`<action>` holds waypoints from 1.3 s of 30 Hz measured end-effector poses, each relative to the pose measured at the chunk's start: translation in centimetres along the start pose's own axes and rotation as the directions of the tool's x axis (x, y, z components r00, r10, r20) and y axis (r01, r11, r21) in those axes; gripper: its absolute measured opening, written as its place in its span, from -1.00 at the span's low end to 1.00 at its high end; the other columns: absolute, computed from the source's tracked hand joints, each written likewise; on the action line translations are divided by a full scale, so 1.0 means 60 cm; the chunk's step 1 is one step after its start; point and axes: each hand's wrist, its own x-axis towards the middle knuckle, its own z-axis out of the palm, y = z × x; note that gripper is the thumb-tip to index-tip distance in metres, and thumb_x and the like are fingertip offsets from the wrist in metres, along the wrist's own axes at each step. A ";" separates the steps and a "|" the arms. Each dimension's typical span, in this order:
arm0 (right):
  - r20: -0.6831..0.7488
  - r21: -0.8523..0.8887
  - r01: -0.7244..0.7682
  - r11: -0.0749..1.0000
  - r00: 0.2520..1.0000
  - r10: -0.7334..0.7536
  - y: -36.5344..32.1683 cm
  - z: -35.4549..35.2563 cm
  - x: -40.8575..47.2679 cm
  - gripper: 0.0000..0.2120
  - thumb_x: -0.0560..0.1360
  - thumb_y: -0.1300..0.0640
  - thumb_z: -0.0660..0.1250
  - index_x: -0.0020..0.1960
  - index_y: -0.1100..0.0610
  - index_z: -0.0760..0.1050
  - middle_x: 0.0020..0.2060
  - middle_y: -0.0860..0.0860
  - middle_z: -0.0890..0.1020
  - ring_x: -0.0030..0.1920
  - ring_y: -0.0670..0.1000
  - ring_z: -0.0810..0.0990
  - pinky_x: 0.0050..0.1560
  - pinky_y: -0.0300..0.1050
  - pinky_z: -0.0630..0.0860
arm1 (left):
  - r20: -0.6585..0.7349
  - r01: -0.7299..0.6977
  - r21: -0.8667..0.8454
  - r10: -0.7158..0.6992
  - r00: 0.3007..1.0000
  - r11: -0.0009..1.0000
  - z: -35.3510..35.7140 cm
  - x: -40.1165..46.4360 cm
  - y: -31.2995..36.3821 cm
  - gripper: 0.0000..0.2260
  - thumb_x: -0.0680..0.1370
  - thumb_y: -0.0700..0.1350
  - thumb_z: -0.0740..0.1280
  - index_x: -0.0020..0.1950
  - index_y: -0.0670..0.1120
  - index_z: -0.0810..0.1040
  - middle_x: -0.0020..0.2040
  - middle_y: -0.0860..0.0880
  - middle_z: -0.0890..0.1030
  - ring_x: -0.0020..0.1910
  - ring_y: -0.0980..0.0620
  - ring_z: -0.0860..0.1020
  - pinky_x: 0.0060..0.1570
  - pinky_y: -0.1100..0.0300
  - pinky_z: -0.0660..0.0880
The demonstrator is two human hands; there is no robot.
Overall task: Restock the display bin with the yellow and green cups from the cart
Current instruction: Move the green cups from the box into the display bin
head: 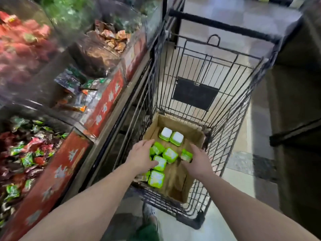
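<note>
Several yellow-green cups (170,154) with pale lids lie in a cardboard box (173,186) at the bottom of a black wire cart (231,108). Two cups (171,136) stand side by side at the box's far end. My left hand (141,156) reaches into the box with fingers spread, resting over the left cluster of cups. My right hand (198,161) is also down in the box, fingers apart, touching a cup (186,155) lying on its side. Neither hand has closed around a cup.
Display bins (57,167) with red fronts run along the left, filled with wrapped snacks in green, red and brown. A clear cover spans the upper bins. A dark shelf unit (295,119) stands to the right of the cart. Tiled floor shows beneath.
</note>
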 end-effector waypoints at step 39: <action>0.582 0.444 -0.352 0.824 0.813 0.034 0.057 0.291 0.166 -0.68 0.52 0.19 0.36 0.24 0.24 0.45 -0.15 0.09 0.62 -0.40 -0.18 0.60 -0.22 -0.17 0.56 | 0.291 0.144 -0.048 -0.124 0.949 0.988 0.207 0.103 -0.115 -0.17 0.36 -0.01 0.48 0.51 0.18 0.08 0.44 -0.04 0.20 0.35 -0.12 0.40 0.27 0.05 0.39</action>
